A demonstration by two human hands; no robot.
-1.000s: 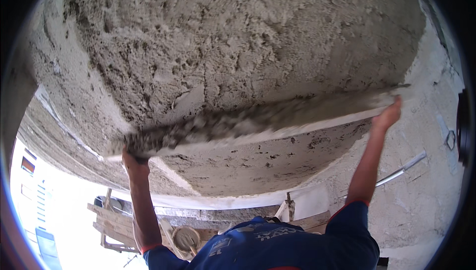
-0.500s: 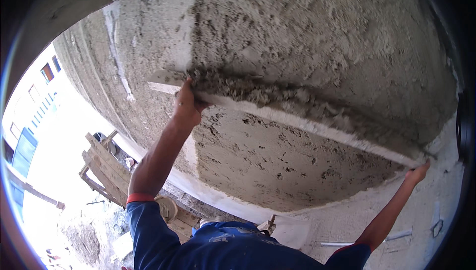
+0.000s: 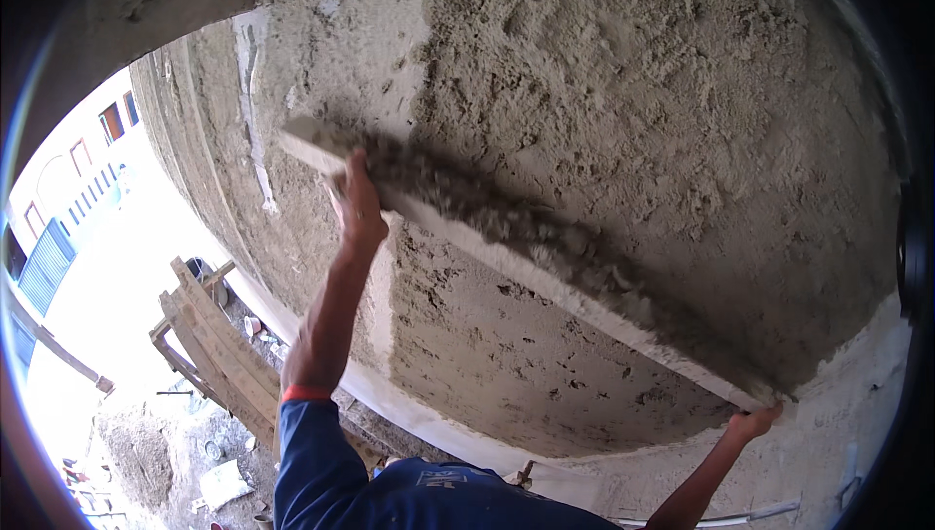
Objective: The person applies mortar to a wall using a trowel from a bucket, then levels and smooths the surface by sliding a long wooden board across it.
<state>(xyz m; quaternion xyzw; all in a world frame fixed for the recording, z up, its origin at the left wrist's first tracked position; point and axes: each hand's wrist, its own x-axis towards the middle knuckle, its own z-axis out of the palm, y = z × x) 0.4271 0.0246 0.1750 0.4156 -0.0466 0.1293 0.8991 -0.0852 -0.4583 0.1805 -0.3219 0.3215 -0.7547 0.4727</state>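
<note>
Both my hands grip a long straightedge board [image 3: 545,282] that lies slantwise against a mortar-covered wall [image 3: 623,72]. Near its upper left end my left hand [image 3: 359,204] is closed around it. At the lower right end my right hand [image 3: 755,422] holds it, fingers partly hidden behind the edge. A ridge of loose wet mortar [image 3: 531,228] sits along the board's upper side. Above the board the mortar is rough and lumpy; the surface below it is flatter, with scattered dark pits.
A smoother vertical mortar band [image 3: 385,62] runs left of the rough area. Down at the left stand a wooden trestle [image 3: 209,345], a dark bucket [image 3: 206,277] and a heap of sand [image 3: 136,447]. A pale pipe [image 3: 755,513] lies at the lower right.
The board's right end has moved down and to the left with my right hand, so the board slants more steeply. My left hand has shifted only slightly. The view has also shifted.
</note>
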